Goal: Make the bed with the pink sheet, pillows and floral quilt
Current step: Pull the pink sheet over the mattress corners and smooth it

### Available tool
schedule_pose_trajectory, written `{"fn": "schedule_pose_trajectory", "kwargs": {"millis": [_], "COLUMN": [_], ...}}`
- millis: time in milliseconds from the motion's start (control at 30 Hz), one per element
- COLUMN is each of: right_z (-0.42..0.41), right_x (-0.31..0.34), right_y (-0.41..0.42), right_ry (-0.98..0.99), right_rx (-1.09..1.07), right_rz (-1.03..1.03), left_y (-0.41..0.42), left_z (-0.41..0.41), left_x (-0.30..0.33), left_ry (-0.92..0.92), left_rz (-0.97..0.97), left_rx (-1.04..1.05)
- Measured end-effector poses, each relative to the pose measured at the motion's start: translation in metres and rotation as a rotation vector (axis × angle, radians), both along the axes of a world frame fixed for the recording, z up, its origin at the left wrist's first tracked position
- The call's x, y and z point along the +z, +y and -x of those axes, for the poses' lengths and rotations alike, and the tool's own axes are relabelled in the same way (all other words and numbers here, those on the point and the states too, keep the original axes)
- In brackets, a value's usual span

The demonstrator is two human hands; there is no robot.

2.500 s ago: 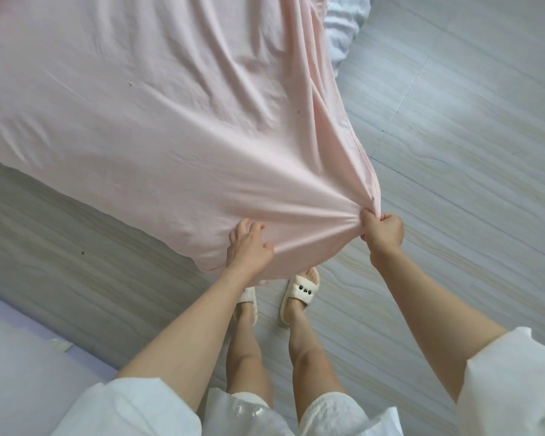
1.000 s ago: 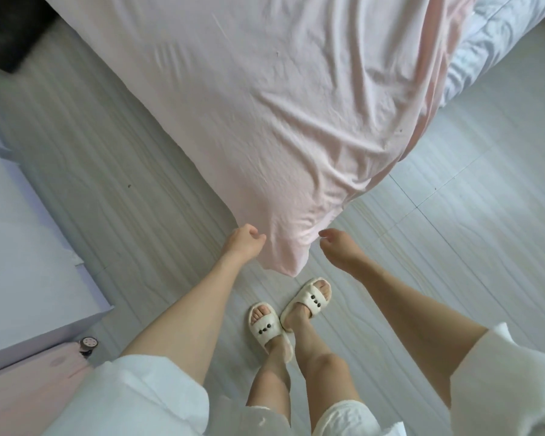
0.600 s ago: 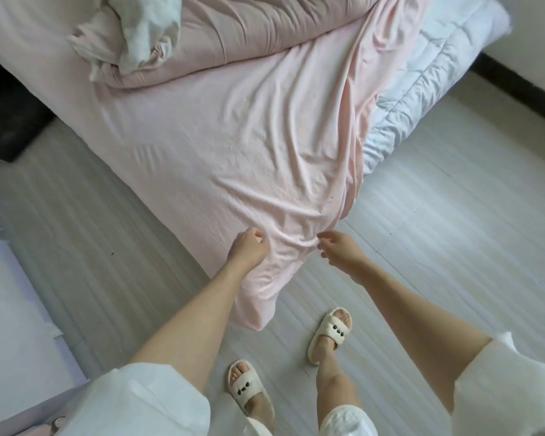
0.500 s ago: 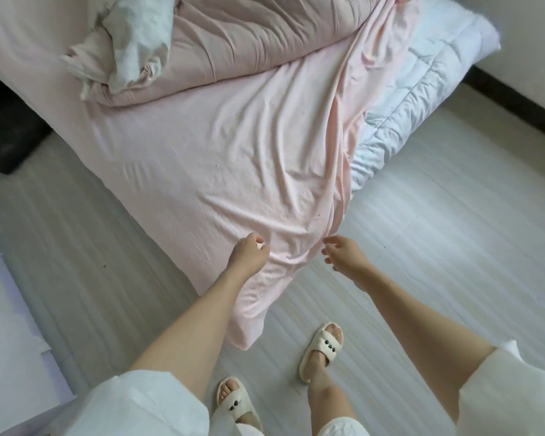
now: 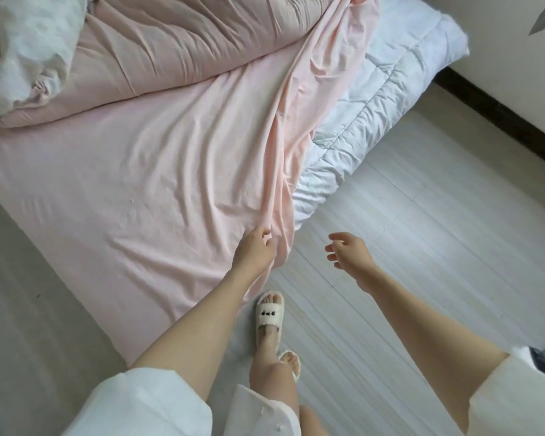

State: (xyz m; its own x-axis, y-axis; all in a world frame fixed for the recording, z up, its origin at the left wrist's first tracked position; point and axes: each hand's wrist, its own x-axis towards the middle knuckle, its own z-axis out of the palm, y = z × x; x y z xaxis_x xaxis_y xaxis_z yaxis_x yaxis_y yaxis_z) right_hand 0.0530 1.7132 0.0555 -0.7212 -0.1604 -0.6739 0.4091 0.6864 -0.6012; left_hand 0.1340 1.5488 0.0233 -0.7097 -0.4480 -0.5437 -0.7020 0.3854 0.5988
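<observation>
While the pink sheet (image 5: 158, 171) is lying spread over most of the bed, its right edge is bunching in a long ridge that is leaving a strip of white quilted mattress pad (image 5: 375, 99) uncovered on the right side. The left hand (image 5: 254, 251) is resting at the sheet's near corner with fingers loosely curled against the fabric; whether it is actually pinching the cloth cannot be told. The right hand (image 5: 348, 250) is hovering over the floor (image 5: 422, 231), just right of that corner, fingers spread wide and holding nothing. A folded pink quilt (image 5: 170, 48) is lying bundled at the far end, weighing on the sheet. A one-handed tug is likely to be skewing the sheet and deepening the ridge, and the bundle's weight may be stopping the cloth from sliding. The loose corner is hanging near a slippered foot (image 5: 268, 313), so stepping on it seems possible.
</observation>
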Motion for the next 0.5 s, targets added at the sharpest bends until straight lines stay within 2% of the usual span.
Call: {"fn": "schedule_pose_trajectory", "kwargs": {"millis": [367, 500], "right_z": [0.162, 0.22], "right_x": [-0.036, -0.059], "right_y": [-0.042, -0.079], "right_ry": [-0.068, -0.104], "right_rx": [0.012, -0.002], "right_rz": [-0.035, -0.016], "left_y": [-0.025, -0.043], "left_z": [0.182, 0.24], "left_x": [-0.049, -0.077], "left_ry": [-0.02, -0.067], "left_rz": [0.084, 0.201], "left_rx": [-0.08, -0.222]}}
